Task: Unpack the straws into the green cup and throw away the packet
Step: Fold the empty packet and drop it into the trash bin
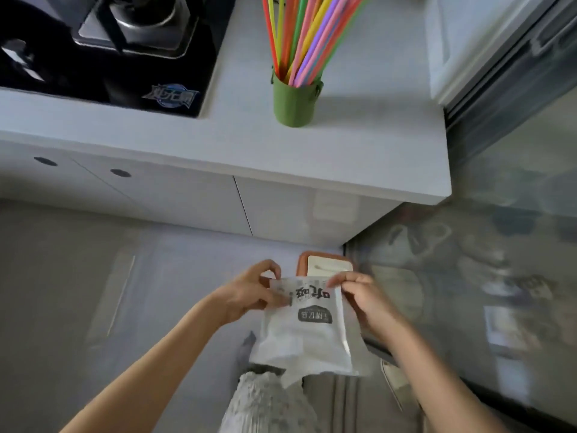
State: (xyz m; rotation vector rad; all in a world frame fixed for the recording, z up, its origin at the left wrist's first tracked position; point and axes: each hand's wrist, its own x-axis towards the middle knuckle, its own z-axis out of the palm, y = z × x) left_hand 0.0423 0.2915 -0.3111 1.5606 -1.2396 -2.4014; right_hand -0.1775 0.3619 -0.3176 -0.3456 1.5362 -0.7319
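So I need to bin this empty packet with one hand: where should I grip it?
Probably by the top edge, from above. The packet hangs flat and limp below the left hand and right hand, which pinch its upper corners; pinching the middle of that edge lets the rest dangle.

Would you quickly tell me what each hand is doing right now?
Left hand: closed, pinching the packet's top left corner.
Right hand: closed, pinching the packet's top right corner.
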